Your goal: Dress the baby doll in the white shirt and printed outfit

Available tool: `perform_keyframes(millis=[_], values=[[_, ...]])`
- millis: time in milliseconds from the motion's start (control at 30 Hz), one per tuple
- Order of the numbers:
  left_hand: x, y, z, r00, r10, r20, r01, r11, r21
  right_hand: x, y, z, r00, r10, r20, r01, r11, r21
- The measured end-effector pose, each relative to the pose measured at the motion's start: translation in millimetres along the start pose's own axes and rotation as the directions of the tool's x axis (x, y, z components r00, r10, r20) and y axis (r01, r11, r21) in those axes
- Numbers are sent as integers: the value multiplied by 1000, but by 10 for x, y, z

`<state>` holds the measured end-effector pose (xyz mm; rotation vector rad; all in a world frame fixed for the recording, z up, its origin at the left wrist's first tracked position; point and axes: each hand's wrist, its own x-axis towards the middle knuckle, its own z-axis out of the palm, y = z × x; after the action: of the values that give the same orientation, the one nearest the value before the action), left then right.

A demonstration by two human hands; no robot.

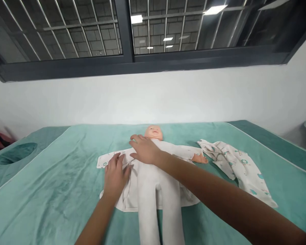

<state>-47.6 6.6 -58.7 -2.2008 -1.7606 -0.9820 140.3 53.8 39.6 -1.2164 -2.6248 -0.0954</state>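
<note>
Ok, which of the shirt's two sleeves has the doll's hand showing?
The right sleeve, nearest the loose patterned garment: the doll's hand sticks out past its cuff. None shows at the left sleeve.

No readable text, labels, brands, numbers or signs appear anywhere in this scene, near or far.

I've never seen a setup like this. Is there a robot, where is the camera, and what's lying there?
No robot: this is a person working bare-handed. The single picture comes from a camera worn on their head, looking forward and down. A doll lies face up on a green cover, over a patterned top. Another patterned garment lies to the right. The right hand is on the doll's upper body, the left hand on the top; neither appears to lift anything.
</note>
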Motion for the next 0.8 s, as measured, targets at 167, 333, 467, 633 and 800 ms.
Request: perform_keyframes(millis=[167,333,467,633,800], values=[[-66,57,14,998,56,15,-58,993,99,389,-68,265,945,-69,319,70,998,6],[-129,54,-8,972,233,-40,-232,972,40,423,-59,406,956,-33,292,33,999,4],[-141,74,47,926,369,78,-369,929,-9,372,-52,381,978,15,209,-19,1000,18],[-55,119,51,963,236,129,-239,971,10,271,-36,298,993,62,96,-67,996,54],[155,87,101,973,-142,184,147,989,-15,148,-15,242,993,119,15,-120,984,129]])
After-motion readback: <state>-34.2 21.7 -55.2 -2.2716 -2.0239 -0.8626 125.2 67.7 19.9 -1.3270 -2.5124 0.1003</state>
